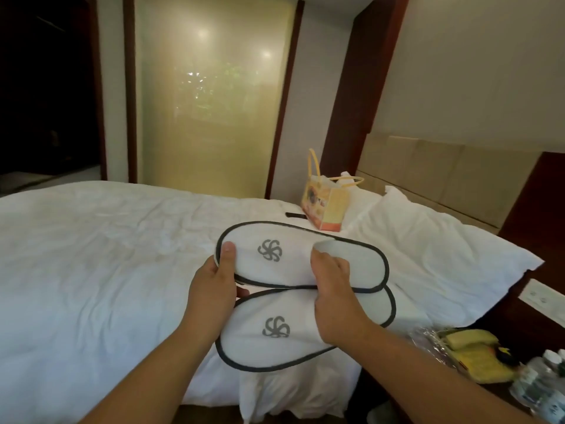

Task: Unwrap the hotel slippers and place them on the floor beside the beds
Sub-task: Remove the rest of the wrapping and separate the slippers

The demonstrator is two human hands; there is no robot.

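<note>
Both slippers look unwrapped, held over the bed [91,246]. My left hand [214,289] pinches the toe of the upper slipper [290,258]; my right hand [336,298] grips across it and the lower slipper [275,338]. Next: turn and lower them to the floor beside the bed.

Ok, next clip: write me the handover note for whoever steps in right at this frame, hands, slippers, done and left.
Left hand: grips the toe end of the upper slipper, thumb on top.
Right hand: holds both slippers where they overlap, fingers at the upper one's opening; the lower slipper lies under it.
Both slippers are held in the air over the bed, logos up, with no wrapper visible on them.
Done: unwrapping appears finished.
Left: separate the pair and set them on the floor beside the beds; none placed yet.
</note>
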